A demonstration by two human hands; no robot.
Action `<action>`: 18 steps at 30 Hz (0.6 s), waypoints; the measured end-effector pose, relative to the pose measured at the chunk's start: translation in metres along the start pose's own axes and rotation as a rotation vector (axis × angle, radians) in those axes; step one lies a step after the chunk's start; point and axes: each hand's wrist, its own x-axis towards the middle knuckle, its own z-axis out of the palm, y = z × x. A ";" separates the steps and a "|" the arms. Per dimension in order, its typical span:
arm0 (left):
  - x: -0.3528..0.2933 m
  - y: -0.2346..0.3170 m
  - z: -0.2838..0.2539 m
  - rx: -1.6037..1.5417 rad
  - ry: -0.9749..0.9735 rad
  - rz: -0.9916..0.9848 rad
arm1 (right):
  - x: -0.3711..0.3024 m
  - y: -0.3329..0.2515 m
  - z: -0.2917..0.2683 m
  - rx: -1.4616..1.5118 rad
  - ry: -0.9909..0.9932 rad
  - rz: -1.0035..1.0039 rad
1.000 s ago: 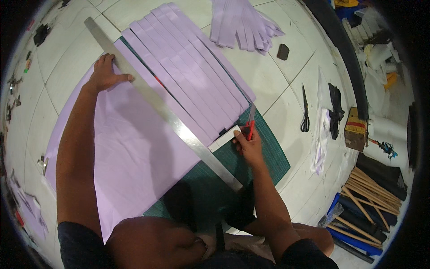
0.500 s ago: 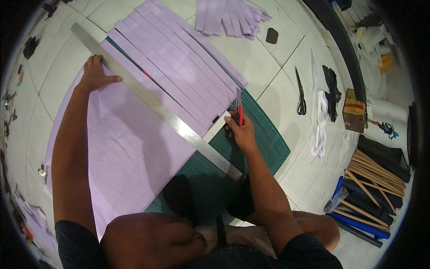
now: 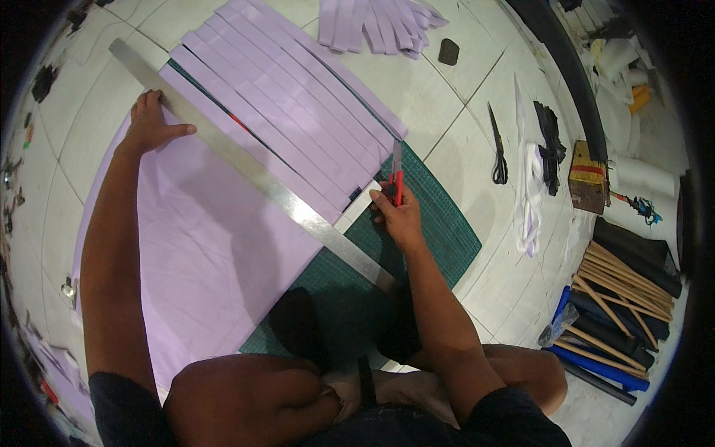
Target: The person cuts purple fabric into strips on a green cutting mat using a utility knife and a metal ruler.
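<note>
A long metal ruler (image 3: 290, 203) lies diagonally over lilac fabric (image 3: 201, 253) and a green cutting mat (image 3: 439, 216). My left hand (image 3: 153, 128) rests at the ruler's far left part, thumb stretched out and fingers apart along its edge. In my right hand (image 3: 398, 217) is a red utility knife (image 3: 398, 186), blade pointing away from me. The same hand's thumb and fingers pinch a short white strip (image 3: 356, 210), which reaches from the ruler along the near ends of the cut lilac strips (image 3: 290, 112). The right fingertips are partly hidden.
More lilac strips (image 3: 380, 26) are heaped at the far side. On the tiled floor to the right lie black scissors (image 3: 498, 153), a small dark block (image 3: 448, 52) and a black bundle (image 3: 550, 145). Wooden sticks (image 3: 622, 276) and dark rolls are at the right.
The whole view has shifted slightly. Both hands, the ruler and the white strip keep about the same places on the fabric and mat; the right hand still holds the knife.
</note>
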 end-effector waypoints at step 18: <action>0.000 -0.024 0.007 0.093 0.076 0.114 | 0.049 0.006 -0.056 -0.157 0.202 -0.059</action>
